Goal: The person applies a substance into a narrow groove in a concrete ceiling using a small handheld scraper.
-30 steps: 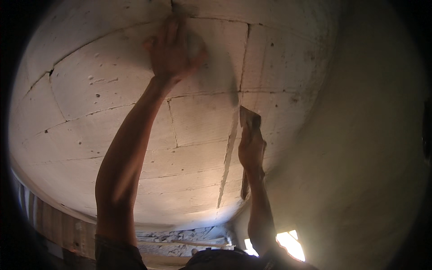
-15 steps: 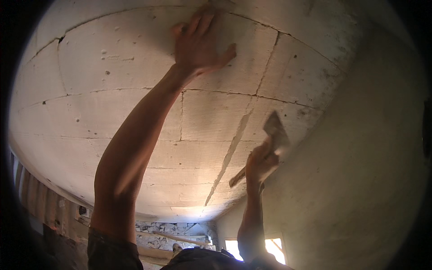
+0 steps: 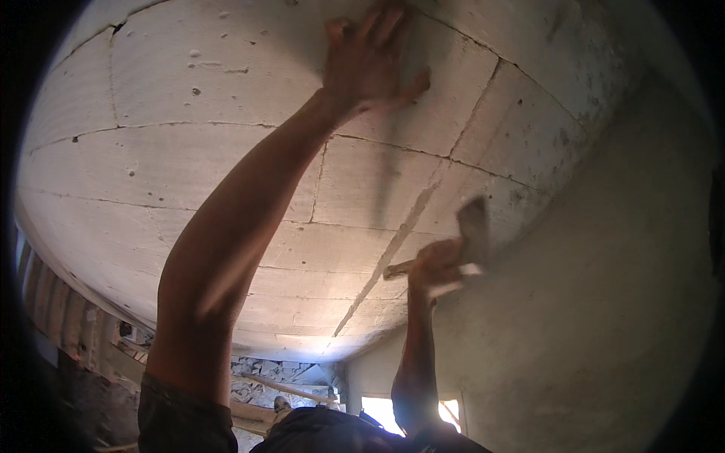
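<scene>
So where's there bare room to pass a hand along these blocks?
Left of the left forearm, and between that forearm and the dark streak, the blocks look bare. It's crowded at the left hand, the right hand and its blurred tool.

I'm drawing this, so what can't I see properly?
In the head view:
Tool: its wide end is blurred; the right hand hides part of the handle.
Left hand: blurred; its back hides the palm.
Window: the right arm covers part; glare hides what's outside.
</scene>
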